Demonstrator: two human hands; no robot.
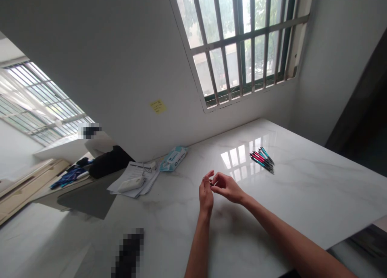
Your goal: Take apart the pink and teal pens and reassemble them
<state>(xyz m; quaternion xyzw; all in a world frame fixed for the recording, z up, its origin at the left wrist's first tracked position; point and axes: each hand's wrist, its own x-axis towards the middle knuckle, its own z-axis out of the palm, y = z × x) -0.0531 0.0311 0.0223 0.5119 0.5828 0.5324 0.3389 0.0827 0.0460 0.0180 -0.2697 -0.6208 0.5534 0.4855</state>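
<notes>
My left hand (pixel 206 194) is held over the marble-look table with its fingers bent and pressed together. Against it, the thumb and fingers of my right hand (pixel 229 188) are closed in a pinch. A small dark piece (pixel 211 184) shows between the two hands; most of it is hidden by the fingers, and its kind cannot be made out. Farther off to the right, several pens (pixel 261 159) with teal, red and black barrels lie side by side in a loose bunch. Neither hand touches them.
On the white table (pixel 305 181), a blue-and-white wipes packet (pixel 173 158) lies near the wall. Left of it are papers (pixel 128 173) with a white device (pixel 131 183) on top. A yellow sticky note (pixel 157 106) is on the wall, below left of a barred window (pixel 242 40).
</notes>
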